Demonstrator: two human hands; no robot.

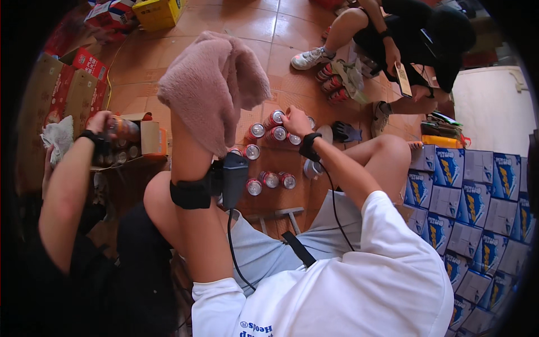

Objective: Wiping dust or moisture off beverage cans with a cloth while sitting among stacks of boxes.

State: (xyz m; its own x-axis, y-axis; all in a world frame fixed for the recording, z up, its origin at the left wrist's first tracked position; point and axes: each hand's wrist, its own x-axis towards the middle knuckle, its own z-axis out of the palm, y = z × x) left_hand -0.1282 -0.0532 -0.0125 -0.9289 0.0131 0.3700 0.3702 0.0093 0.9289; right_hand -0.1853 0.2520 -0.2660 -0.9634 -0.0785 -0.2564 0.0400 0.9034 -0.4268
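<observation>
A fluffy pink cloth (210,84) drapes over the end of my raised left arm and hides my left hand. Bent fingers of my right hand (297,121) are at the rim of a red drink can (276,118); whether they grip it is unclear. Around and below that hand, several more red cans with silver tops stand on the tiled floor, such as one can (256,131) to the left. Nearer my lap there is a short row of cans, with one can (270,180) in its middle. A dark device is strapped to my left forearm.
At left, a co-worker's hand (97,122) is at an open carton (153,138) of cans; a white cloth (59,137) is beside it. Another person sits top right with a phone (403,80), near bagged cans (332,83). Blue-and-white cartons (448,166) line the right; a glove (347,131) lies ahead.
</observation>
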